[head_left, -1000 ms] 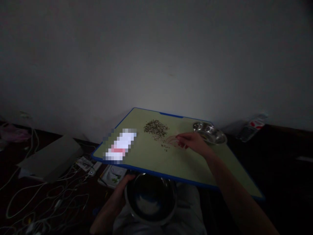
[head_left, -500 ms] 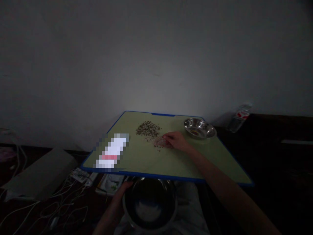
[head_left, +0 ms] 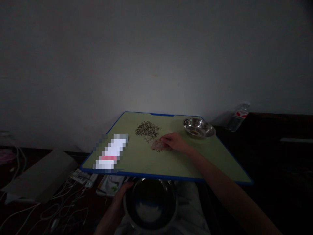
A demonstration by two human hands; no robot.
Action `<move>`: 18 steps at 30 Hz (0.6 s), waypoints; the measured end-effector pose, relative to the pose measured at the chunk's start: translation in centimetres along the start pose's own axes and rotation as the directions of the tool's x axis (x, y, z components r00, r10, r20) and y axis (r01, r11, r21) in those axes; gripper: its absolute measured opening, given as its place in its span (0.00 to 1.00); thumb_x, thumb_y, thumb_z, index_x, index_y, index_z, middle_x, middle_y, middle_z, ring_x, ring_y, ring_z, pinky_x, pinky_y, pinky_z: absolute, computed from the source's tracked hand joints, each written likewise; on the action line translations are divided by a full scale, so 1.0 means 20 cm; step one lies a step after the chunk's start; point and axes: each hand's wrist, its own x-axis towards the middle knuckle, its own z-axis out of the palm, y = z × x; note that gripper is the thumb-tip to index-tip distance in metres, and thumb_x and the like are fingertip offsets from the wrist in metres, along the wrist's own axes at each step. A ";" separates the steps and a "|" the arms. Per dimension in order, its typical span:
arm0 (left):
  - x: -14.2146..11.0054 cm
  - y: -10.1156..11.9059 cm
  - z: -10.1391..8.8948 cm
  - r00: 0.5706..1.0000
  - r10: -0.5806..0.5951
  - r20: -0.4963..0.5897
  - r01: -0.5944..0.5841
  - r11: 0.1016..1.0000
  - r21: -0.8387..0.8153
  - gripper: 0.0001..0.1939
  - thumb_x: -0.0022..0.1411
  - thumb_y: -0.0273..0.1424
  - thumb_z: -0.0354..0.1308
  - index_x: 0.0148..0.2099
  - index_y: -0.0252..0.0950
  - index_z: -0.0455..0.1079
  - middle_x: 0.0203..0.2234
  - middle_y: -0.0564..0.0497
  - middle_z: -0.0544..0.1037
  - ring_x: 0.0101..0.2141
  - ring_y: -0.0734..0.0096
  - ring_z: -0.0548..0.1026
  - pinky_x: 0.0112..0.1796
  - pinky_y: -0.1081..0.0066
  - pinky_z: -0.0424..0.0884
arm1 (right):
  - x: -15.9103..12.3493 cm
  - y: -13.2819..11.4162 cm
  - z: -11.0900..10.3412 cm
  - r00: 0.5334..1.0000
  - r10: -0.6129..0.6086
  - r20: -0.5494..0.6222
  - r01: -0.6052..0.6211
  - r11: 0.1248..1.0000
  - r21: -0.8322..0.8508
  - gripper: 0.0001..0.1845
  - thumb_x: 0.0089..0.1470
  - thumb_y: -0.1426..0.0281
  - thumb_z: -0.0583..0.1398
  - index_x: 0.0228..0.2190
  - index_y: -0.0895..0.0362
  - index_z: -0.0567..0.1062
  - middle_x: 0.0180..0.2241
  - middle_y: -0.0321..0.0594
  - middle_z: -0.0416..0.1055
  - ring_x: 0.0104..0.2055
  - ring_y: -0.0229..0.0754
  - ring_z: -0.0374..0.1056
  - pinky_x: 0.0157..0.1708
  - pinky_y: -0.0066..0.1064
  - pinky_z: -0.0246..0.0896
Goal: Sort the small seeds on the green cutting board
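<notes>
My right hand (head_left: pixel 172 142) is closed on a thin, see-through pinkish plastic piece (head_left: pixel 157 144), rounded at its edge; its exact kind is unclear in the dim light. The piece rests low over the pale green board (head_left: pixel 137 160), with a few small dark bits by its near edge. Just beyond lies a heap of small dark and light grains (head_left: pixel 147 129). Below the board's front edge, my left hand (head_left: pixel 123 192) grips the side of a deep metal bowl (head_left: pixel 150 209) over my lap. Its inside is dark and its contents cannot be made out.
A shiny metal basin (head_left: pixel 199 128) stands at the board's back right, with something small and yellowish inside. A blurred-out bright patch (head_left: pixel 112 151) covers the board's left. Beyond the right side leans a plastic bottle (head_left: pixel 239 117). Cables (head_left: pixel 58 209) and a grey panel (head_left: pixel 41 174) lie lower left.
My right hand has shifted slightly left with the plastic piece, and grains now show along its near edge. My left hand and the metal bowl stay nearly in place.
</notes>
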 end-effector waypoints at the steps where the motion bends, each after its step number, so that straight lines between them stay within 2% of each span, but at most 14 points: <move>1: 0.00 0.00 0.00 1.000 -0.001 0.001 0.001 1.000 0.003 0.08 0.46 0.34 0.57 0.22 0.36 0.73 0.17 0.52 0.79 0.27 0.59 0.77 0.34 0.65 0.68 | 0.00 0.00 0.00 1.000 0.005 0.006 -0.005 1.000 0.005 0.17 0.53 0.63 0.52 0.24 0.60 0.74 0.17 0.34 0.67 0.17 0.31 0.59 0.17 0.22 0.52; 10: 0.00 0.00 0.00 0.999 -0.035 0.035 0.037 0.998 -0.057 0.08 0.47 0.33 0.57 0.25 0.34 0.75 0.17 0.52 0.80 0.26 0.63 0.77 0.33 0.69 0.68 | -0.01 -0.03 -0.01 0.998 -0.055 0.006 0.055 0.998 -0.003 0.16 0.53 0.64 0.53 0.27 0.61 0.76 0.17 0.34 0.66 0.18 0.31 0.59 0.19 0.22 0.51; 13: 0.00 -0.01 0.00 0.998 -0.043 0.035 0.045 0.998 -0.052 0.09 0.48 0.33 0.57 0.26 0.34 0.75 0.18 0.51 0.80 0.25 0.63 0.77 0.32 0.68 0.68 | -0.01 -0.01 -0.01 0.999 -0.036 0.017 0.036 0.999 0.003 0.17 0.54 0.63 0.52 0.30 0.61 0.76 0.18 0.35 0.67 0.19 0.31 0.59 0.19 0.22 0.51; 18: 0.03 -0.03 -0.02 0.998 -0.045 0.054 0.049 0.996 -0.068 0.08 0.47 0.33 0.58 0.25 0.34 0.74 0.17 0.53 0.79 0.24 0.66 0.76 0.31 0.70 0.68 | -0.01 0.00 -0.01 0.999 -0.010 0.050 0.010 1.000 -0.002 0.18 0.53 0.62 0.53 0.28 0.61 0.76 0.19 0.37 0.69 0.18 0.31 0.59 0.18 0.22 0.51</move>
